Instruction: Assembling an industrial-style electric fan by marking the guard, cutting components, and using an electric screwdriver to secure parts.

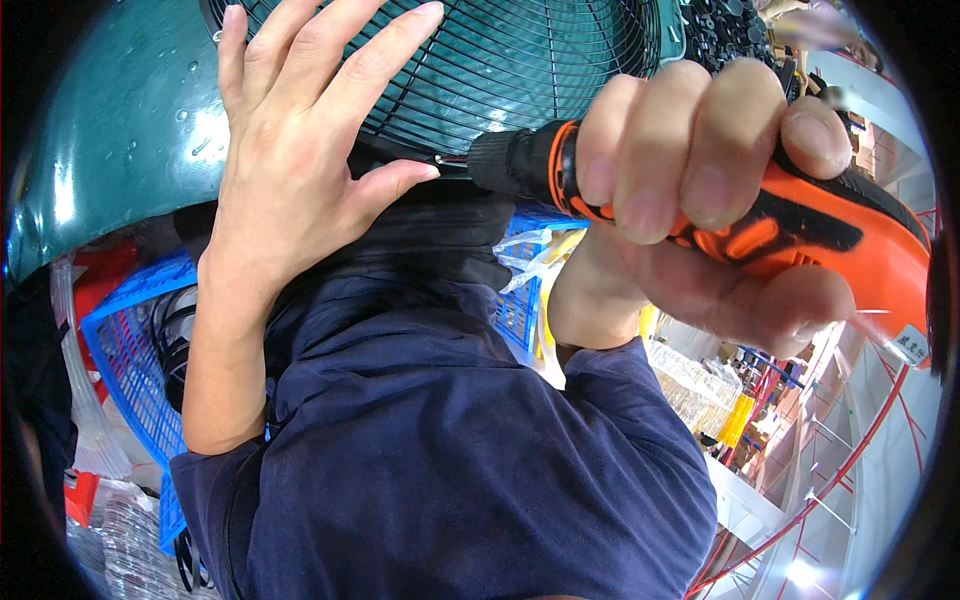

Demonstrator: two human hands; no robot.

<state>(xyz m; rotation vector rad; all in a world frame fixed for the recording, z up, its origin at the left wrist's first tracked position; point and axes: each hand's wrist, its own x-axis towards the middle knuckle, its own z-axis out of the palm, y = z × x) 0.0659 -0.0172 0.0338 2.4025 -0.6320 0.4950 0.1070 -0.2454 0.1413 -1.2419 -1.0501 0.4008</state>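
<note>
My right hand (690,160) is wrapped round an orange and black cordless screwdriver (875,240), which lies almost level and points left. Its thin bit (455,161) reaches the near rim of a round black wire fan guard (540,60). What the bit touches there is too small to make out. Fingers spread, my left hand (285,150) extends over the left part of the guard and grips nothing. Its thumb tip is just left of the bit. I cannot tell how firmly this hand touches the wires.
The guard lies on a glossy dark green surface (120,130). Many small black parts (715,35) are heaped at the far right. Blue plastic crates (140,360) stand below the surface, near my body. Clear wrapped bundles (130,540) are at the lower left.
</note>
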